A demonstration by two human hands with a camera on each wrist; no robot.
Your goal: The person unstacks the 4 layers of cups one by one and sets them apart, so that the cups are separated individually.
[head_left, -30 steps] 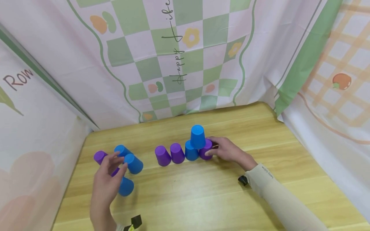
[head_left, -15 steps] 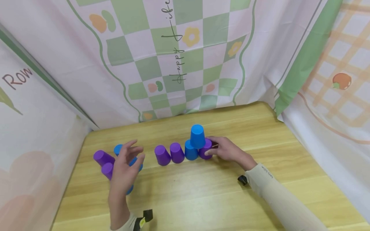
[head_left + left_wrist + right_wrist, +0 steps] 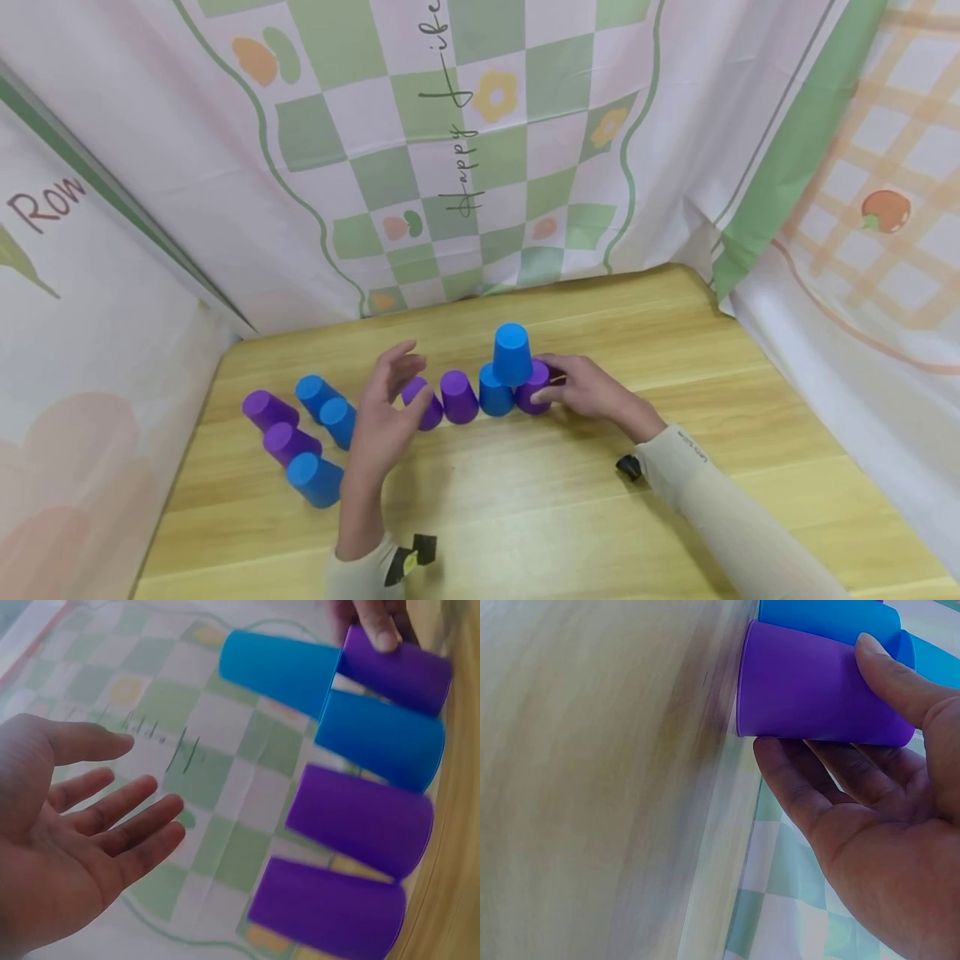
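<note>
Four upside-down cups stand in a row mid-table: a left purple cup point(image 3: 428, 414), a second purple cup point(image 3: 459, 398), a blue cup point(image 3: 494, 396) and a right purple cup point(image 3: 817, 686). An upper blue cup point(image 3: 512, 354) rests across the tops of the two rightmost. My right hand point(image 3: 592, 389) holds the right purple cup, thumb on the near side and fingers along its outer side. Nothing is in my left hand point(image 3: 386, 425), which hovers by the row's left end, partly covering the leftmost cup in the head view. In the left wrist view its fingers are spread loosely.
At the left of the wooden table point(image 3: 540, 517) is a group of several cups, among them a purple cup point(image 3: 268, 410) and a blue cup point(image 3: 313, 481). Printed cloth point(image 3: 487, 167) hangs behind the table and at both sides.
My left hand has moved right, from over the left group of cups to the row's left end, carrying nothing. My right hand has stayed at the right purple cup.
</note>
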